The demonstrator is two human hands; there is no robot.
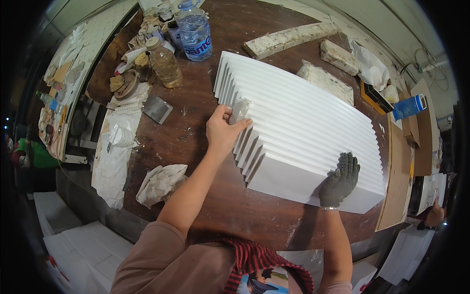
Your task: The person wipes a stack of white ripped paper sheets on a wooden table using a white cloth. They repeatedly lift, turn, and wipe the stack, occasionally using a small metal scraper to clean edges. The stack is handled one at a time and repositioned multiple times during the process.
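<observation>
A large white ribbed block (298, 132), with rows of parallel ridges and a stepped left end, lies slantwise on the brown table (205, 186). At its left end my bare left hand (225, 128) pinches a small, pale, shiny piece (239, 111) between thumb and fingers, against the ridge ends. I cannot make out exactly what that piece is. My right hand (339, 181), in a dark glove, lies on the near right part of the block with its fingers stretched over the ridges.
Left of the block are a grey square pad (157, 109), crumpled paper (161, 184) and a brown-liquid jar (164, 64). Behind stands a large water bottle (194, 32). Plaster-smeared bars (293, 39) lie at the far side; a blue container (409, 107) is at right.
</observation>
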